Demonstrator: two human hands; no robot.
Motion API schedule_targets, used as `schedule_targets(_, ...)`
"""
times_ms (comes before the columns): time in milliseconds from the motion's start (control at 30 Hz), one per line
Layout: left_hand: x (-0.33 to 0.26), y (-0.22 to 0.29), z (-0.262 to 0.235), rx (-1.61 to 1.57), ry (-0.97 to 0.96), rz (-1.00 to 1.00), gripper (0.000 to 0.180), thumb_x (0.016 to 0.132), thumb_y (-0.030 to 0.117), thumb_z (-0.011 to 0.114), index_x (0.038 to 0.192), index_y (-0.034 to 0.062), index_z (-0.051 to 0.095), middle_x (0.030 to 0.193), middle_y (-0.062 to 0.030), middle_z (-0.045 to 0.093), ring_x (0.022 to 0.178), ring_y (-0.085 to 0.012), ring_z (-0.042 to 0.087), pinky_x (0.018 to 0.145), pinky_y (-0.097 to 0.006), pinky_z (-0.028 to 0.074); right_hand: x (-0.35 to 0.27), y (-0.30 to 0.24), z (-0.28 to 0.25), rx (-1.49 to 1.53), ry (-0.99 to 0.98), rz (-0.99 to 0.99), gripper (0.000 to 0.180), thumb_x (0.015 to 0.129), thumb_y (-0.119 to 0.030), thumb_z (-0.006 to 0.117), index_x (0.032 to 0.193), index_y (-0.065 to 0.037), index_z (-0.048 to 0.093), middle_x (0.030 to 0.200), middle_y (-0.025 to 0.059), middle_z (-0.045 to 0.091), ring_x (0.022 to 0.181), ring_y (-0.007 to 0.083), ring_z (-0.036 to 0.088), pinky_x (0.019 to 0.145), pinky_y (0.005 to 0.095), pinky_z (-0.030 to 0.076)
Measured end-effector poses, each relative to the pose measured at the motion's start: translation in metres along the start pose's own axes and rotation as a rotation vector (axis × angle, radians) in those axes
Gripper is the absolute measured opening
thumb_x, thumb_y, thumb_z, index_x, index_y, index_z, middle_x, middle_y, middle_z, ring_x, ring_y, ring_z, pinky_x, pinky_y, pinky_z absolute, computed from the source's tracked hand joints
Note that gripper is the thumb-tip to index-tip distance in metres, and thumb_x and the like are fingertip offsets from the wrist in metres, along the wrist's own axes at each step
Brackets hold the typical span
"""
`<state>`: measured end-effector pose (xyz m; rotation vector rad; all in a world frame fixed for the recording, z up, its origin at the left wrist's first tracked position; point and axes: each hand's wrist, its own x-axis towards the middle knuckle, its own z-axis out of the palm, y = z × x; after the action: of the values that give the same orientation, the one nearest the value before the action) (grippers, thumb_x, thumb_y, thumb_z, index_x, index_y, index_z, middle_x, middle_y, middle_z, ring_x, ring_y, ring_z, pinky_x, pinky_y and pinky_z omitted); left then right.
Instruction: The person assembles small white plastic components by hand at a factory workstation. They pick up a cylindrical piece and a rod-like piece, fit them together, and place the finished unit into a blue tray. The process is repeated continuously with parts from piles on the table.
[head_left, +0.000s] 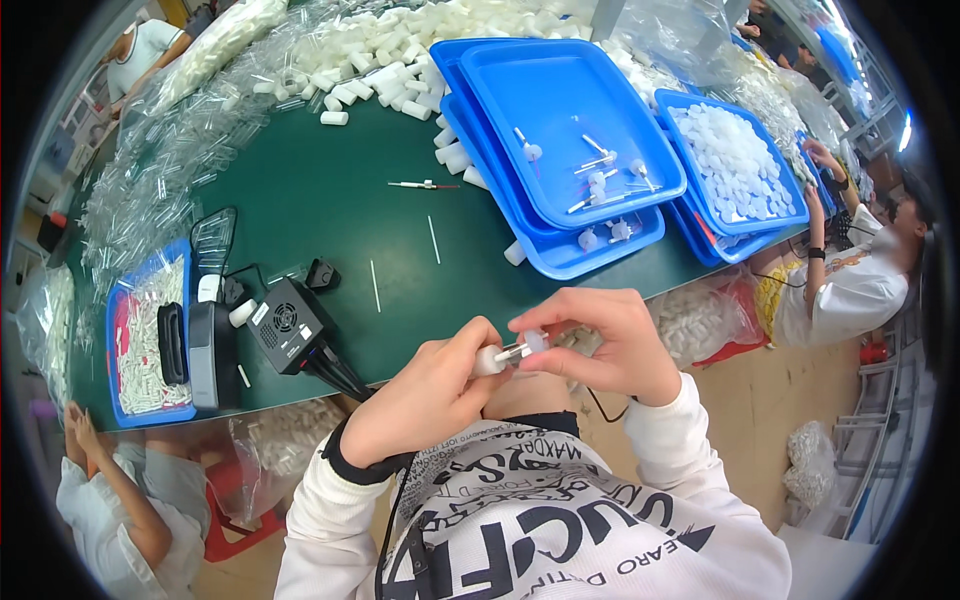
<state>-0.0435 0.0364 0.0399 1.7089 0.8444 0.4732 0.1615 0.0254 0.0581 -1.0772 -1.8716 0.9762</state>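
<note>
In front of my body, just off the table's near edge, my two hands meet. My left hand [420, 398] is closed round a white plastic cylinder [489, 361]. From its end a short, shiny tube-like part [513, 352] reaches toward my right hand [622, 345]. Thumb and forefinger of that hand pinch a translucent white round cap [536, 342] at the other end of this part. Whether the pieces are joined I cannot tell. Beyond my hands, two thin white sticks [435, 240] and a slim red-and-white piece [424, 185] lie on the green table [320, 190].
Stacked blue trays [560, 130] hold a few assembled pieces; another tray [795, 212] is heaped with translucent caps. White cylinders [375, 75] pile at the back. A black box with cables [290, 325] and a tray of small white parts [187, 405] stand left. Co-workers sit on both sides.
</note>
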Motion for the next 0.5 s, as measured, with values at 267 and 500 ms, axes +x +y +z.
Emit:
schedule_targets(267,0.015,-0.013,0.005,0.089,0.101,-0.059,0.027,0.082,0.01,0.063,0.099,-0.0003,0.044,0.082,-0.0169,0.06,0.069,-0.0261,0.059,0.064,-0.032,0.046,0.006,0.031,0.029,0.09,0.099,0.022,0.029,0.069,-0.014,0.079,0.09,0.001,0.065,0.083,0.0082,0.068,0.074,0.0145,0.065,0.067,0.0249,0.052)
schedule_targets(500,0.019,-0.029,-0.008,-0.307,-0.091,-0.018,0.038,0.082,0.012,0.065,0.11,-0.0005,0.043,0.099,-0.0107,0.058,0.083,-0.0158,0.059,0.071,-0.029,0.048,0.006,0.034,0.024,0.139,0.0,-0.151,0.029,0.072,-0.008,0.075,0.098,0.0,0.065,0.094,0.0104,0.067,0.082,0.0185,0.065,0.074,0.0287,0.051)
